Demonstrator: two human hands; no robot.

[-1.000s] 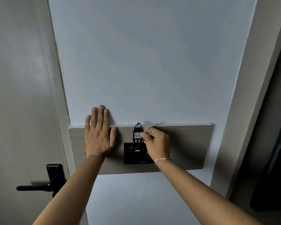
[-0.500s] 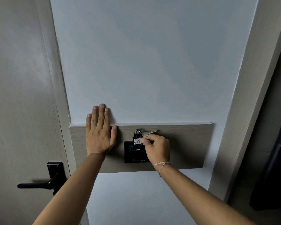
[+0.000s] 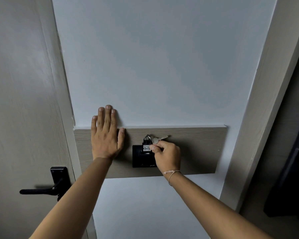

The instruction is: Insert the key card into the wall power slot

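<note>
Low in the middle of the frame a black power slot [image 3: 141,158] is mounted on a wood-grain panel [image 3: 197,149] that runs across a pale wall [image 3: 162,66]. The key card [image 3: 146,147], a small black tag with a white label bearing handwritten digits, stands upright at the top edge of the slot, its lower part already inside the opening and its upper part rising above the housing. A ring [image 3: 149,137] at the top of the card carries a silver key [image 3: 160,139] that points toward the right of the frame, lying against the panel. The right hand [image 3: 167,156] comes in from the lower right; its fingers [image 3: 154,149] are closed in a pinch on the right edge of the card, thumb and forefinger pressed together on it with the other fingers curled under. A thin cord bracelet [image 3: 172,174] circles that wrist. The left hand [image 3: 105,135], just left of the slot, lies flat and open against the wall, palm on the panel, fingers together and reaching over its upper edge onto the paint, holding nothing. At the left of the frame is a grey door [image 3: 16,100] with a black handle [image 3: 41,191] low down
</note>
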